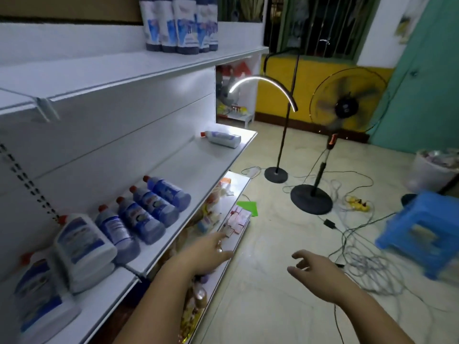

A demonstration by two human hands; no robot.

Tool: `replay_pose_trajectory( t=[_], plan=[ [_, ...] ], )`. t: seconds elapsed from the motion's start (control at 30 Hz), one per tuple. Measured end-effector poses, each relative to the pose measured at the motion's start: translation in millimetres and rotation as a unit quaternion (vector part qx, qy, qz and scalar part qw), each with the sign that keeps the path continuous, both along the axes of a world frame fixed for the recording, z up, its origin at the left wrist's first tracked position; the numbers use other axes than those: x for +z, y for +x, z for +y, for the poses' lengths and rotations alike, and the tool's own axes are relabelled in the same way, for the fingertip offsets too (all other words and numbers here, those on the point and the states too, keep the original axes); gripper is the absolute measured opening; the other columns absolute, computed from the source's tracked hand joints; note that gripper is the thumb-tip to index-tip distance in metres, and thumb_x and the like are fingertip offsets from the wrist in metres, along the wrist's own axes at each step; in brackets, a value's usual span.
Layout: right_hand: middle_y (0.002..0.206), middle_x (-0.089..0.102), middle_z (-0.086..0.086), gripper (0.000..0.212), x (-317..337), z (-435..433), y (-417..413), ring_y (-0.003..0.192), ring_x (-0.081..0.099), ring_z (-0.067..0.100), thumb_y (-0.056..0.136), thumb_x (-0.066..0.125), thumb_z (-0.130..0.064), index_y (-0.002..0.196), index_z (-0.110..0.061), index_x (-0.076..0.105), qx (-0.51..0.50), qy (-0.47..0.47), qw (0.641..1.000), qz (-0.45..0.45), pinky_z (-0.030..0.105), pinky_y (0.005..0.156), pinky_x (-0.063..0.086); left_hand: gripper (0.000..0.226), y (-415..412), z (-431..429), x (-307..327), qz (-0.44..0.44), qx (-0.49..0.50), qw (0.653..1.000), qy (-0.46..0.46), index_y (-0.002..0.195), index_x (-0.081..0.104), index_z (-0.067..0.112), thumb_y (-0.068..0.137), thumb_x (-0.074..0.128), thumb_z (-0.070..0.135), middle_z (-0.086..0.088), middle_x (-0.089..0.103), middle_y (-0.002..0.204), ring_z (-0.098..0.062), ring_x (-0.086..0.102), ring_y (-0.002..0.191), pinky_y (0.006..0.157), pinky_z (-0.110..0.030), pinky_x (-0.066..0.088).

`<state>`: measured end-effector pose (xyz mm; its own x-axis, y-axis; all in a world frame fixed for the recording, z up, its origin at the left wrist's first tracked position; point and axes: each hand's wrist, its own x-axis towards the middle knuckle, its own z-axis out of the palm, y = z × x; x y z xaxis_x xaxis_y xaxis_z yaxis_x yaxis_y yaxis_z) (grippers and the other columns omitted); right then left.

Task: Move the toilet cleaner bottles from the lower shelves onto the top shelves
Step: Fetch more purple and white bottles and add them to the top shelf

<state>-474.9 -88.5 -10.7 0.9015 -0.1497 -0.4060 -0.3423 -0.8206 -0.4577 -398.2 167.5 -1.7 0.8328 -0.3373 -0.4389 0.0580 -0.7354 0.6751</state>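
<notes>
Several blue toilet cleaner bottles (151, 209) with red caps lie in a row on the lower shelf (198, 175). Two larger white bottles (84, 247) stand at its near end, and one white bottle (222, 138) lies on its side at the far end. Several blue-and-white bottles (181, 23) stand upright on the top shelf (119, 68). My left hand (211, 254) reaches out just past the lower shelf's front edge, fingers spread, holding nothing. My right hand (315, 269) hovers over the floor, fingers apart and empty.
A bottom shelf (236, 194) holds small packaged goods. On the tiled floor stand an arc lamp (275, 173), a running pedestal fan (345, 108), a blue plastic stool (422, 232), a white bin (432, 170) and tangled cables (367, 264).
</notes>
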Motion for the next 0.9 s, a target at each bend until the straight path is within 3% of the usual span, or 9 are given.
replay_pose_trajectory(
  t=[0.13,0.23,0.3,0.43,0.53,0.63,0.73,0.9],
  plan=[
    [0.119,0.060,-0.004,0.047,-8,-39,44,0.103,0.059,0.010,0.086,0.056,-0.051,0.127,-0.029,0.051,0.019,0.039,0.996,0.084,0.021,0.082,0.043,0.054,50,-17,5,-0.009,0.016,1.000,-0.003,0.139,0.038,0.028,0.089,0.056,0.037,0.001,0.061,0.110,-0.013,0.056,0.092,0.065,-0.014,0.044],
    [0.119,0.062,0.002,0.050,-16,-68,95,0.100,0.059,0.015,0.087,0.057,-0.048,0.129,-0.022,0.052,0.012,0.025,0.997,0.071,0.023,0.080,0.042,0.059,80,-18,-2,-0.023,0.040,0.998,0.049,0.138,0.040,0.029,0.084,0.056,0.045,0.004,0.055,0.134,-0.014,0.054,0.115,0.095,-0.024,0.044],
    [0.118,0.063,0.004,0.047,-18,-74,135,0.099,0.060,0.017,0.087,0.058,-0.044,0.128,-0.020,0.053,0.036,0.032,0.998,0.047,0.025,0.080,0.043,0.063,92,-22,-4,-0.021,0.070,0.995,0.069,0.137,0.042,0.027,0.081,0.057,0.051,0.004,0.052,0.138,-0.016,0.052,0.120,0.102,-0.032,0.040],
    [0.105,0.066,-0.003,0.038,-8,-65,207,0.092,0.062,0.014,0.087,0.060,-0.038,0.121,-0.022,0.057,0.120,0.087,0.988,0.031,0.025,0.079,0.046,0.054,113,-24,4,0.025,0.141,0.988,0.058,0.134,0.044,0.028,0.085,0.056,0.048,0.002,0.054,0.132,-0.019,0.056,0.112,0.096,-0.031,0.045],
    [0.095,0.067,-0.003,0.037,-5,-45,258,0.089,0.062,0.015,0.088,0.061,-0.036,0.120,-0.018,0.059,0.174,0.085,0.981,0.014,0.026,0.077,0.045,0.050,117,0,8,-0.033,0.295,0.954,0.045,0.130,0.044,0.034,0.083,0.055,0.048,0.004,0.054,0.126,-0.019,0.056,0.109,0.094,-0.034,0.045],
    [0.106,0.067,0.004,0.037,0,2,296,0.096,0.063,0.021,0.088,0.059,-0.037,0.119,-0.017,0.059,0.253,0.089,0.963,0.019,0.030,0.082,0.047,0.042,100,21,5,-0.071,0.409,0.910,-0.001,0.128,0.049,0.029,0.088,0.058,0.032,0.005,0.058,0.121,-0.012,0.055,0.105,0.094,-0.029,0.044],
    [0.105,0.068,0.006,0.033,3,70,319,0.096,0.065,0.024,0.088,0.059,-0.036,0.115,-0.015,0.060,0.323,0.130,0.937,0.021,0.036,0.088,0.051,0.038,86,40,-5,-0.051,0.449,0.892,0.025,0.126,0.052,0.028,0.089,0.059,0.031,0.006,0.058,0.118,-0.010,0.055,0.102,0.090,-0.024,0.044],
    [0.133,0.055,0.010,0.061,-24,158,327,0.110,0.059,0.023,0.090,0.050,-0.050,0.140,-0.017,0.035,0.342,0.148,0.927,0.042,0.033,0.089,0.049,0.041,110,68,-17,-0.067,0.487,0.871,0.000,0.130,0.050,0.025,0.090,0.059,0.028,0.003,0.058,0.115,-0.012,0.056,0.099,0.081,-0.024,0.046]
  ],
)
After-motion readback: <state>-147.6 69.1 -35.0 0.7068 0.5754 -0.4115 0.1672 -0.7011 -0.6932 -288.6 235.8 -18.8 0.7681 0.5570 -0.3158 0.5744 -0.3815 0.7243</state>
